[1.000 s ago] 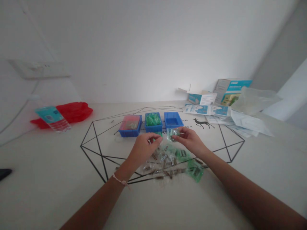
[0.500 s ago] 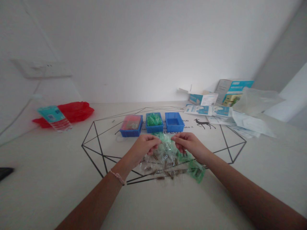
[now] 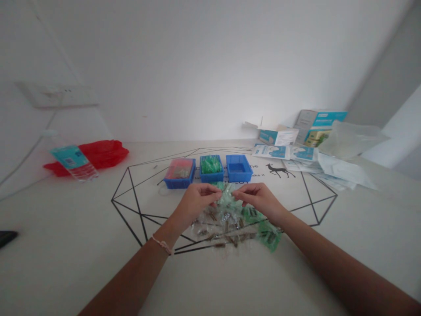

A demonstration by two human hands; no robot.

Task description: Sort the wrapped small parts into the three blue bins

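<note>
My left hand (image 3: pixel 196 204) and my right hand (image 3: pixel 258 199) meet above the table, their fingertips pinching a crumpled green-tinted plastic packet (image 3: pixel 225 198) from either side. Below them lies a loose heap of small clear and green packets (image 3: pixel 226 228) with slim brown parts inside. Just beyond my fingers stand several blue bins in a row: one holds pinkish contents (image 3: pixel 180 173), the middle one (image 3: pixel 211 170) holds green items, and the right one (image 3: pixel 239 168) shows its blue floor. A pink string bracelet (image 3: pixel 162 245) circles my left wrist.
Black geometric lines mark the pale table (image 3: pixel 75 219). A red plastic bag (image 3: pixel 108 154) and a water bottle (image 3: pixel 74 162) lie at the far left. Open cartons (image 3: pixel 320 125), leaflets (image 3: pixel 271 151) and clear film (image 3: pixel 353 139) are heaped at the far right.
My hands have come closer together and lower than a second ago, when the packet sat higher near the bins. Both now pinch it just above the heap.
</note>
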